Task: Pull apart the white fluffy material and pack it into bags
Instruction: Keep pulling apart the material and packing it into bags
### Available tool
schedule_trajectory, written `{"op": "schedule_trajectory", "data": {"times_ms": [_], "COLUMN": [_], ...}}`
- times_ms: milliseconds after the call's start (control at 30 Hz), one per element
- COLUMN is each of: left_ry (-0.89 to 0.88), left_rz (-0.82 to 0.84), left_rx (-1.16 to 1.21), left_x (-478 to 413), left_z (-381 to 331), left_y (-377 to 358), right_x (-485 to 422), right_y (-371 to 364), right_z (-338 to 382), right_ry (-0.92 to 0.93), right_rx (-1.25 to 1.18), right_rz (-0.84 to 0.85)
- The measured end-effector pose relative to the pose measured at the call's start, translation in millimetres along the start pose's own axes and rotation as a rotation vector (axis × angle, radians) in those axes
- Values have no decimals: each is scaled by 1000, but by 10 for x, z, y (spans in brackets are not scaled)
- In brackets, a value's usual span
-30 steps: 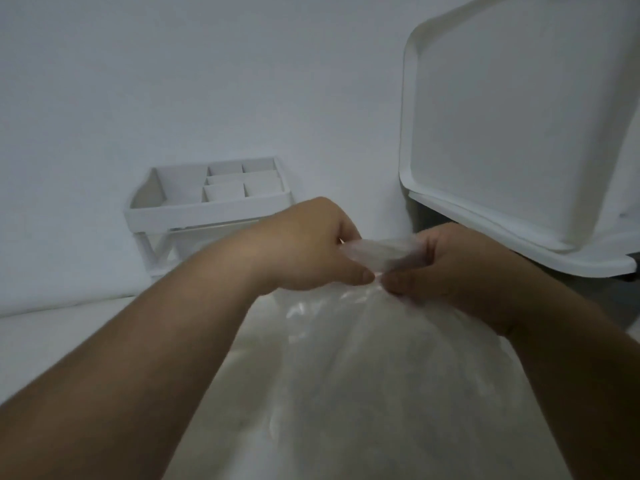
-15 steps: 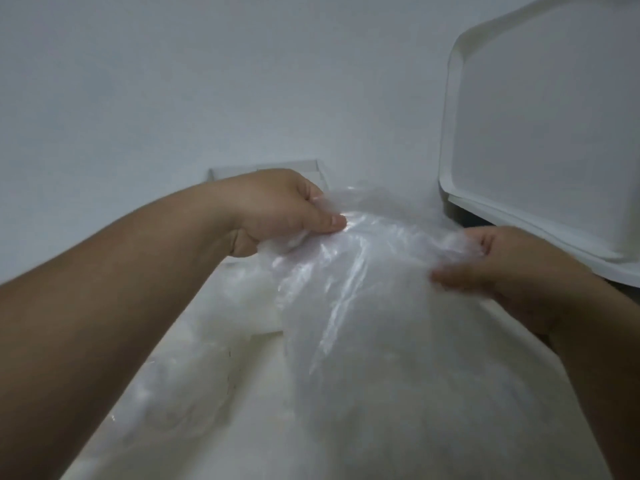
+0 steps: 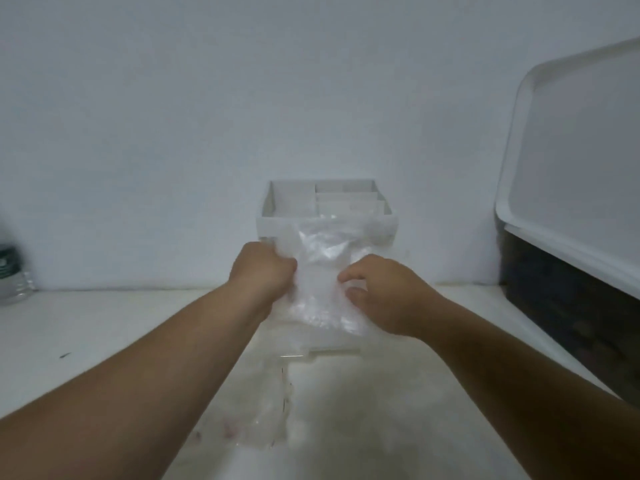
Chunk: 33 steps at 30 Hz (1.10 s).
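Plastic bag (image 3: 323, 271) between left hand (image 3: 263, 270) and right hand (image 3: 381, 294); bottle label (image 3: 5, 263) blurred.

Clear bag (image 3: 325, 271), glinting white in its creases. Plain white organiser (image 3: 294, 206); plain white lid (image 3: 571, 161); near-black bin (image 3: 554, 306). Cream bench (image 3: 86, 323), pale grey-blue wall (image 3: 242, 98). Clear bottle (image 3: 12, 282) with a dark green label (image 3: 5, 263) — blurred. Flat plastic (image 3: 256, 424), clear with faint reddish marks — hazy off-white fluffy material (image 3: 381, 420).

bottle (image 3: 12, 271) l, organizer (image 3: 294, 206) ctr, tray (image 3: 571, 161) r

Centre: bag (image 3: 322, 271) before organizer (image 3: 294, 202); bottle (image 3: 10, 271) far left on table (image 3: 104, 323); bin (image 3: 554, 299) right.
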<state>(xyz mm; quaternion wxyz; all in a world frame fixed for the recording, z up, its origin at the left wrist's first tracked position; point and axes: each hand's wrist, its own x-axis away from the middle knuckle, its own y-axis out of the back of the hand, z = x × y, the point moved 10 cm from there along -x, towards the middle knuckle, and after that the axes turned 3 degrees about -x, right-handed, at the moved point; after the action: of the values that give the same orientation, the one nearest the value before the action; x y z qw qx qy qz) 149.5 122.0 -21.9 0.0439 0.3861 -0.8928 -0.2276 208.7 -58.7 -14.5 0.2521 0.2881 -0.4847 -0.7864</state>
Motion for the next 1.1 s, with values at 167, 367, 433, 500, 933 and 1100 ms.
{"op": "schedule_trajectory", "data": {"times_ms": [167, 367, 433, 500, 933, 1100], "left_ry": [-27, -42, -44, -39, -745, -692], "left_rz": [33, -33, -52, -52, -118, 231], "left_rx": [-341, -593, -614, -607, -396, -1072], "left_x": [-190, -268, -263, -260, 397, 265], "left_z": [170, 270, 290, 316, -635, -284], "left_y": [-30, -75, -88, -94, 39, -614], "right_x": [-81, -5, -39, -134, -358, -365], "right_y": [-120, 253, 165, -71, -567, -571], "right_z": [-22, 298, 385, 272, 129, 95], "right_ry": [-1, 88, 147, 120, 155, 123], "right_rx": [170, 290, 233, 222, 260, 196], "right_rz": [188, -98, -67, 111, 397, 395]}}
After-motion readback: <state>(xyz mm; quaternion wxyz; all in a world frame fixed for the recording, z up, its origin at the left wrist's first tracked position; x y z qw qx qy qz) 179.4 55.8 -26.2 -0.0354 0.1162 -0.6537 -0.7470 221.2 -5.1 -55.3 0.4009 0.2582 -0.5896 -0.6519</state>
